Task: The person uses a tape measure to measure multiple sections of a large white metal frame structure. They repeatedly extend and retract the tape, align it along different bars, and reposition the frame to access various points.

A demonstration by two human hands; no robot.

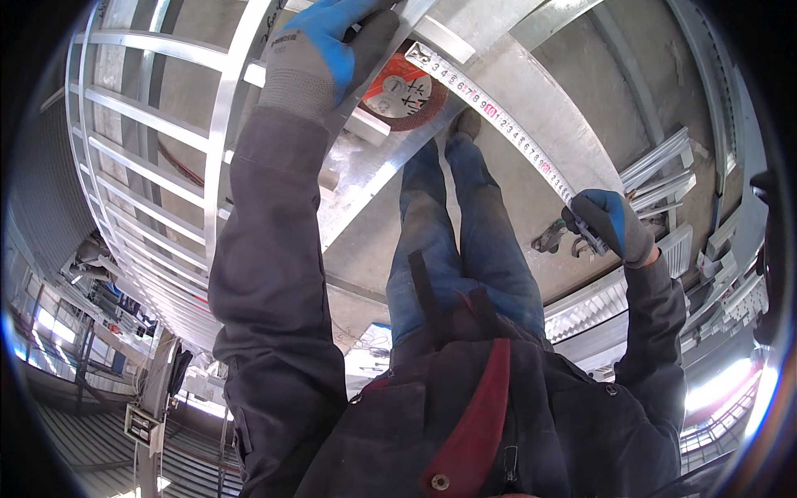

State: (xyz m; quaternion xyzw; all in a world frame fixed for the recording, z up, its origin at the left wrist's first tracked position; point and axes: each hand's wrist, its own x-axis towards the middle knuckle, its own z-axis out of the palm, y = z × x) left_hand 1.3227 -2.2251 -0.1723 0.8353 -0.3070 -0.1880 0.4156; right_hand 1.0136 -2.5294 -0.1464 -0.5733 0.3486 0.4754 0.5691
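My right hand (613,222), in a blue and grey work glove, is closed round a tape measure (591,236). Its pale blade (519,135) stretches up and left, with the metal end hook near a bright metal bar. At the upper left, my left hand (336,50), gloved alike, lies beside that metal bar (407,23), thumb bent toward the fingers. A small dark gap or object shows between them; its fingertips are partly cut off by the upper edge. Between the hands lies a round brown disc (413,115) with a red and white label and handwritten marks.
A ladder-like frame of silver bars (149,124) fills the left. Stacked metal profiles (660,162) lie at the right, with a dark hand tool (548,238) on the concrete floor (506,199) near them. A wide flat metal piece (540,100) runs beyond the blade.
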